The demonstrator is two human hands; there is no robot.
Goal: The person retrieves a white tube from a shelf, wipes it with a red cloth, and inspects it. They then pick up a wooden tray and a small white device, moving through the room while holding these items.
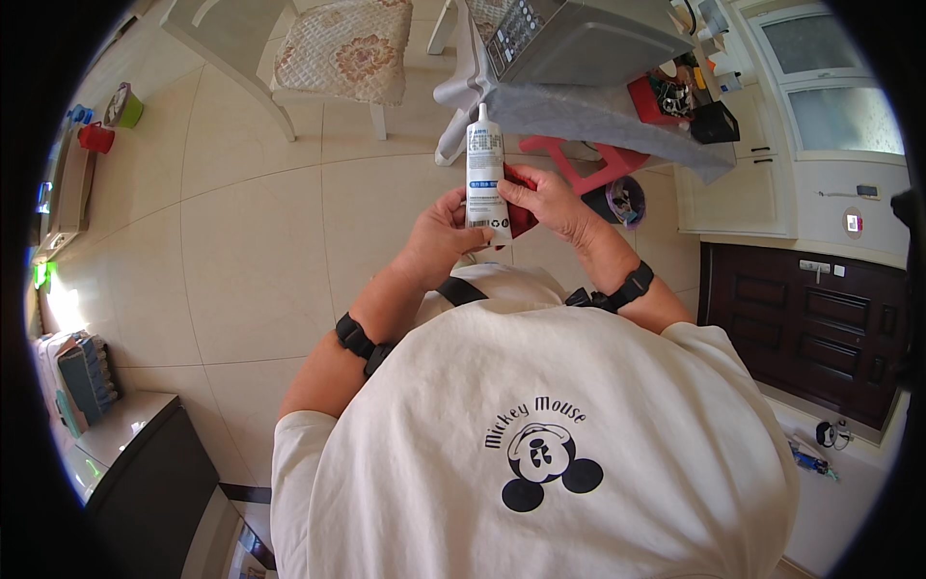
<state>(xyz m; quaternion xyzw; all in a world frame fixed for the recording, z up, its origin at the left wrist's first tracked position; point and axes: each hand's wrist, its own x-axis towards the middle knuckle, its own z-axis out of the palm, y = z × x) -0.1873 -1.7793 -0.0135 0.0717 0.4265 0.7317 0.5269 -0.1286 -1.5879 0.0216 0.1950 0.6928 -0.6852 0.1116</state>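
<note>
A white squeeze tube (485, 163) with a narrow pointed nozzle is held upright in front of my body, its printed side facing me. My left hand (447, 235) grips its lower end, with the thumb across the bottom edge. On the other side, my right hand (539, 195) has its thumb on the tube's right edge. A red object (522, 211) lies behind the tube, against the fingers of my right hand; most of it is hidden, so its kind cannot be told.
Ahead stands a table with a grey cloth (579, 116), bearing a metal-cased appliance (600, 51) and a red box (644, 101). A pink plastic stool (579, 163) and a waste bin (626, 203) are beside it. A cushioned chair (347, 54) stands at the upper left.
</note>
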